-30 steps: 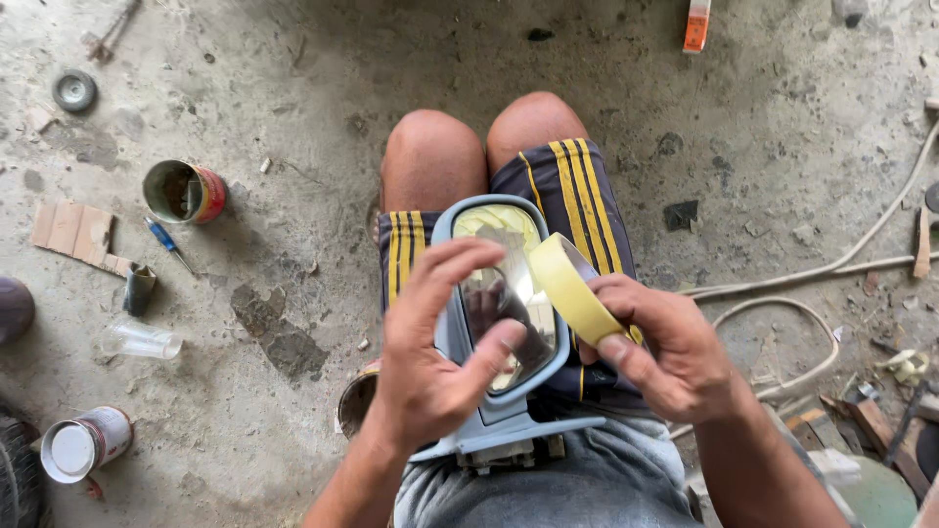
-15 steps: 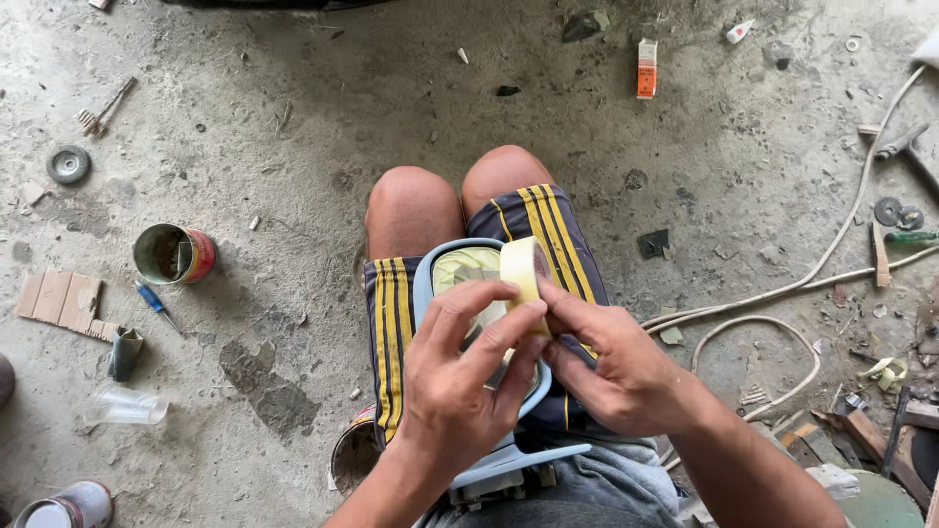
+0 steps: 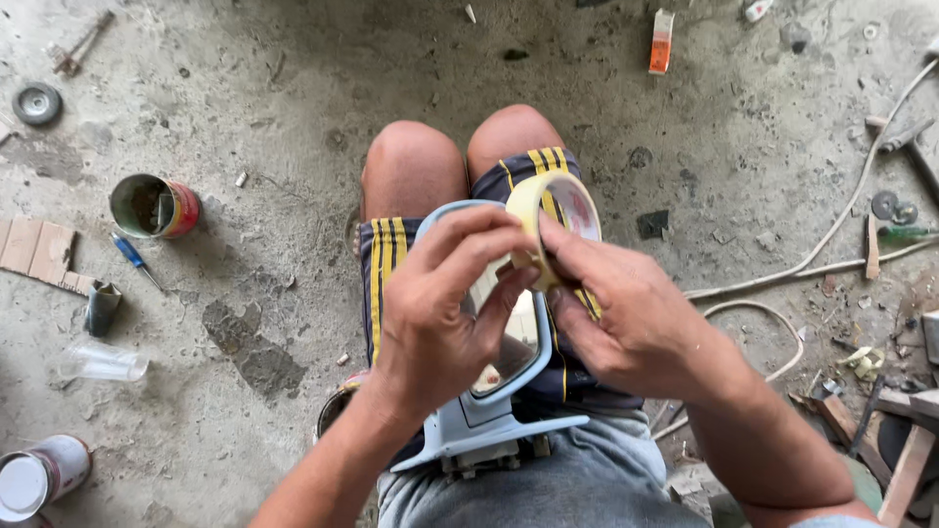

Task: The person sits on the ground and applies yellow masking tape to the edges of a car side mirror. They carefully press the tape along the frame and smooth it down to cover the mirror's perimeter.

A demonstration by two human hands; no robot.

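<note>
Gripping round yellowish tape roll [image 3: 548, 227], both hands [image 3: 440, 313] over glossy mirror [image 3: 504, 337]

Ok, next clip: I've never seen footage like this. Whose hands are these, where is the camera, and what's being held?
The camera sits on a person's head and looks straight down, so you see their own arms, knees and striped shorts. A pale blue car side mirror lies on the lap. The right hand holds a roll of yellowish tape above it, and the left hand pinches at the roll's edge with its fingers. On the concrete floor lie an open tin can, a blue screwdriver, a white cable and wood scraps.
</note>
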